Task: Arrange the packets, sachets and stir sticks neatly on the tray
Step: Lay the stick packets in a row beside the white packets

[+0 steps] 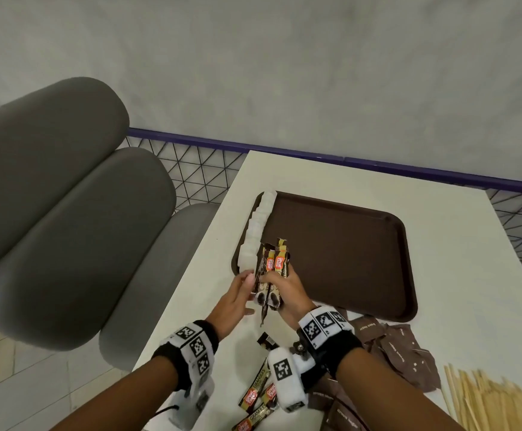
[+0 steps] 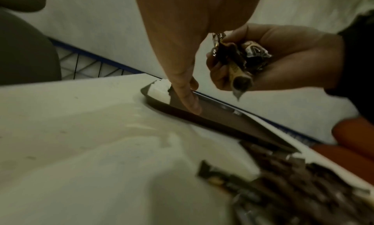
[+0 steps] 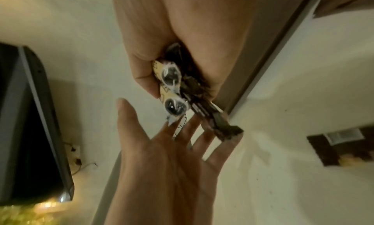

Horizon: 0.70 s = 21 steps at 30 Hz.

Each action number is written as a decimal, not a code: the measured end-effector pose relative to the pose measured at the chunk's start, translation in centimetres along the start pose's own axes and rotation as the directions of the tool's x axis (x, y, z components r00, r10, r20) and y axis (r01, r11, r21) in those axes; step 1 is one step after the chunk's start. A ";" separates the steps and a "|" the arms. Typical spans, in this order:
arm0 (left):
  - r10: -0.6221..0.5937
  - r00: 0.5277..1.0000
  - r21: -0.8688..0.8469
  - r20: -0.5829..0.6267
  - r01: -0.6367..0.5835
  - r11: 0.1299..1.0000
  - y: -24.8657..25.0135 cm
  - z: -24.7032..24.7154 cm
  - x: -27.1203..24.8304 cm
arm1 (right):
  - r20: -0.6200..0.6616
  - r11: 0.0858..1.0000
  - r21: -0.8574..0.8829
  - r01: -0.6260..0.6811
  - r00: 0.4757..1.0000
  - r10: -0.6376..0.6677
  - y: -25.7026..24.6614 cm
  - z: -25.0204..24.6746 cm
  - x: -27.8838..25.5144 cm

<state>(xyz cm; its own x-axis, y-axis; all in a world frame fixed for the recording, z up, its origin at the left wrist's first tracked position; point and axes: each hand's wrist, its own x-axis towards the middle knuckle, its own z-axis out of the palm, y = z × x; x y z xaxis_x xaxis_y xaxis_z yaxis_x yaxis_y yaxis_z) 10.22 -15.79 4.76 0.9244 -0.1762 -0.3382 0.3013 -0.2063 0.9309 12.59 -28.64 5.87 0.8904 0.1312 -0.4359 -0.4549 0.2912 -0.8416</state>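
White table (image 1: 452, 244), head-view-only stir sticks (image 1: 490, 396)

Coffee sachets (image 1: 271, 269) bunched upright above brown tray (image 1: 346, 253).

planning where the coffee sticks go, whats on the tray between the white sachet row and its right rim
Bare brown tray floor right of the white sachets, in the head view.
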 end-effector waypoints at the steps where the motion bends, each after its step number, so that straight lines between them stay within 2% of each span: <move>1: -0.020 0.999 -0.084 0.030 0.023 0.996 0.6 0.8 0.2 | 0.007 0.999 0.034 -0.020 1.000 0.020 -0.1 0.0 -0.2; 4: -0.121 0.981 -0.332 0.153 0.166 0.929 1.7 2.5 0.7 | -0.005 0.997 0.017 -0.072 0.997 0.072 -0.2 -0.2 -0.6; 6: -0.151 0.964 -0.400 0.220 0.231 0.887 2.4 3.1 0.6 | -0.027 0.997 -0.038 -0.066 0.998 0.065 -0.1 -0.6 -0.7; 9: -0.178 0.944 -0.373 0.278 0.277 0.886 2.6 3.4 0.5 | -0.046 0.992 -0.118 -0.040 0.998 0.035 0.2 -1.1 -0.8; 13: -0.189 0.933 -0.307 0.305 0.285 0.908 2.5 3.2 0.8 | -0.106 0.917 -0.399 -0.004 0.993 -0.042 1.8 -1.5 0.0; 21: -0.176 0.932 -0.211 0.318 0.250 0.945 1.9 2.7 0.9 | -0.055 0.808 -0.581 0.103 0.985 -0.165 -0.3 -1.8 -2.5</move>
<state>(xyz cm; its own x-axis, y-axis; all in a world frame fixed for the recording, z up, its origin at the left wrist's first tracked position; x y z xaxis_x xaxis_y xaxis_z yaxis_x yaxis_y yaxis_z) 10.96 -18.92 5.83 0.7343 -0.4336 -0.5223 0.5650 -0.0362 0.8243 10.44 -30.79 6.66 0.9508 0.0293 -0.3083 -0.2856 -0.3018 -0.9096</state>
